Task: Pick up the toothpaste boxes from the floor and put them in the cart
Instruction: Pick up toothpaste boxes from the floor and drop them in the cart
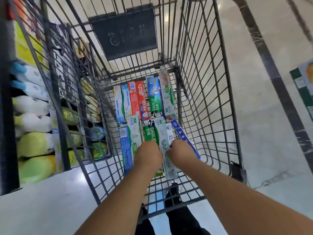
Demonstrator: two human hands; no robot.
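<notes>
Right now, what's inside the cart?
The cart holds toothpaste boxes lying flat in two rows on its wire floor. Both hands, left hand and right hand, cover the near boxes' ends.

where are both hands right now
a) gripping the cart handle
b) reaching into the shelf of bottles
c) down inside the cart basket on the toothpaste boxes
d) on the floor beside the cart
c: the left hand and right hand reach down inside the cart, meeting at a pale toothpaste box lying among the others on the cart floor.
</notes>
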